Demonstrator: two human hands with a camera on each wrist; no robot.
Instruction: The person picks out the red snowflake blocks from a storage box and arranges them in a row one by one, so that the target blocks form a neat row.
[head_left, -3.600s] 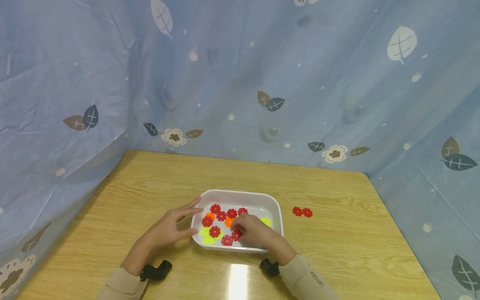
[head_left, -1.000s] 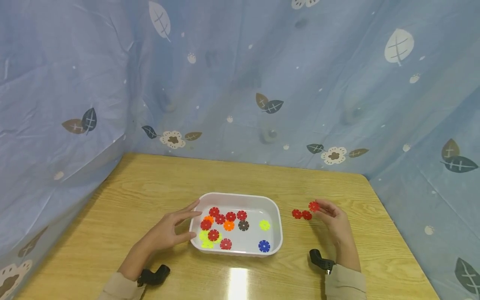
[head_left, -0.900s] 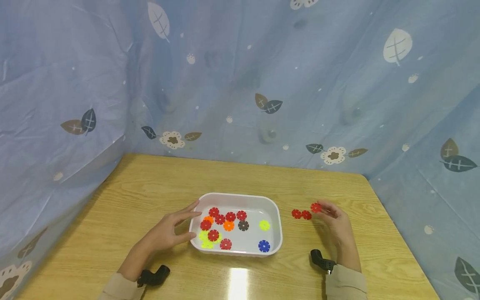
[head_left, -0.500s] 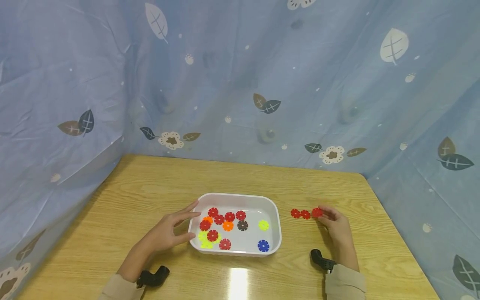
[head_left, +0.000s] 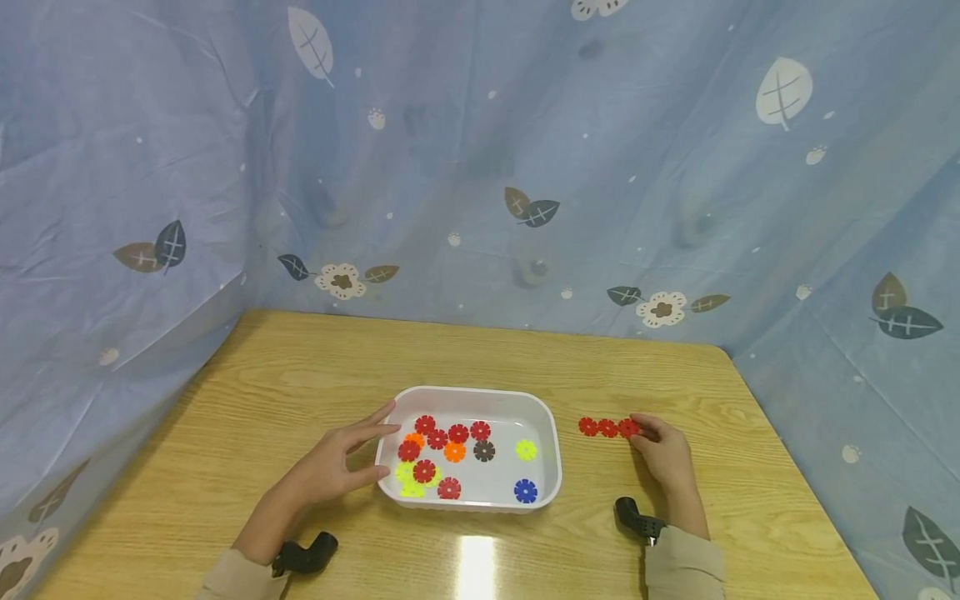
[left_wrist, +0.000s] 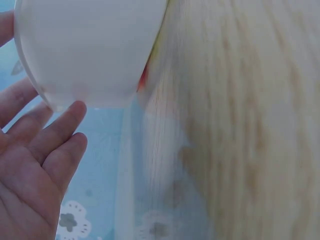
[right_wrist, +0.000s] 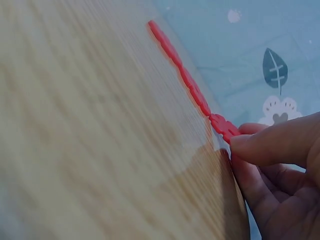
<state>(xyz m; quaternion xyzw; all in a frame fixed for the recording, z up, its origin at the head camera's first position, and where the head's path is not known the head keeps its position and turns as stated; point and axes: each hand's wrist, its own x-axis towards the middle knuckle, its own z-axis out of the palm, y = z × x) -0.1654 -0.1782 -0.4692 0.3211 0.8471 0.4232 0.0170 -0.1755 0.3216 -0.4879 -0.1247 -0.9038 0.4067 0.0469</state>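
My right hand (head_left: pixel 666 454) pinches a red notched plastic disc (head_left: pixel 627 427) between thumb and fingertips at the table's right side. Its left edge meets a row of two matching red discs (head_left: pixel 597 427) lying flat. In the right wrist view the held disc (right_wrist: pixel 223 126) tilts slightly at the row's near end, touching the middle one. My left hand (head_left: pixel 337 461), fingers spread and fairly straight, rests against the left end of a white tray (head_left: pixel 468 389). In the left wrist view its fingertips touch the tray wall (left_wrist: pixel 95 55).
Inside the tray lie several red discs (head_left: pixel 449 488), yellow ones (head_left: pixel 527 450), orange ones (head_left: pixel 454 452), a dark brown disc (head_left: pixel 484 451) and a blue disc (head_left: pixel 526 491). The wooden table (head_left: pixel 315 350) is bordered by a blue leaf-print curtain (head_left: pixel 420 167).
My right hand went from inside the tray to the right with a red disc, then lowered it and slid it left against the two-disc row. My left hand stayed at the tray.
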